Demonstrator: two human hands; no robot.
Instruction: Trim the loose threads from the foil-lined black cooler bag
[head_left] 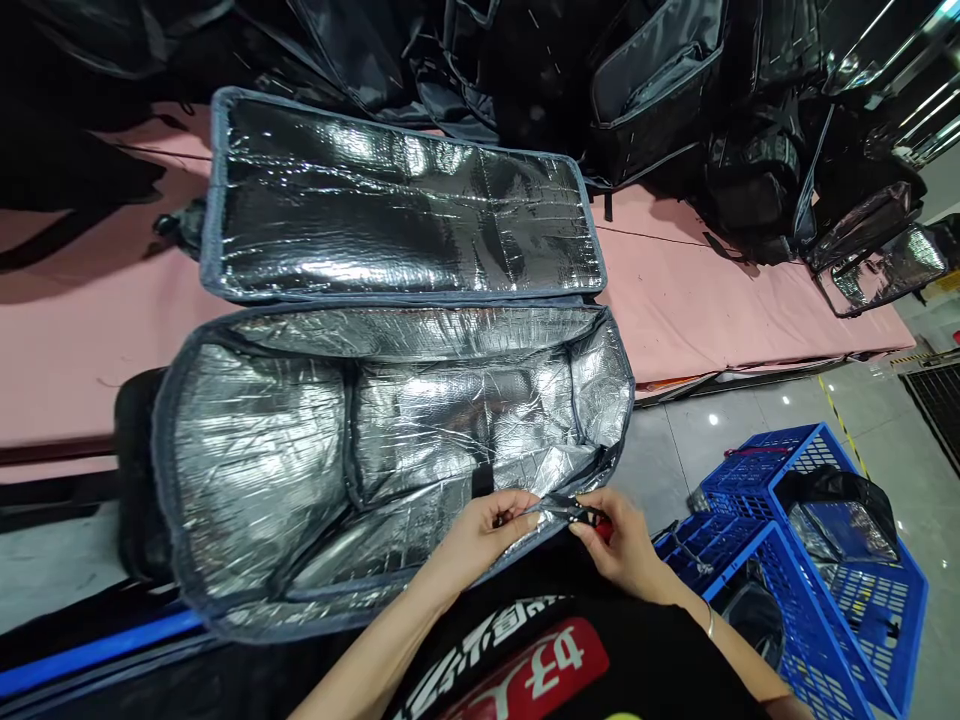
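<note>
An open insulated bag [450, 400] with silver foil lining and grey edge binding lies in front of me. Its foil-lined lid [405, 210] is folded back, away from me. At the bag's near rim, my left hand [487, 530] is closed, thumb and fingers pinching the edge binding. Close beside it, my right hand [619, 540] is closed round small dark scissors [574, 510] with a bit of red at the handle. The scissors point toward my left fingertips, and the fingers partly hide them. A short black strap [482, 480] shows on the lining near my left hand.
The bag rests by a pink-covered table [675, 290]. Black bags [660, 80] are piled along its back, and more [772, 180] sit at the right. Blue plastic crates [810, 580] holding bags stand on the tiled floor to my right.
</note>
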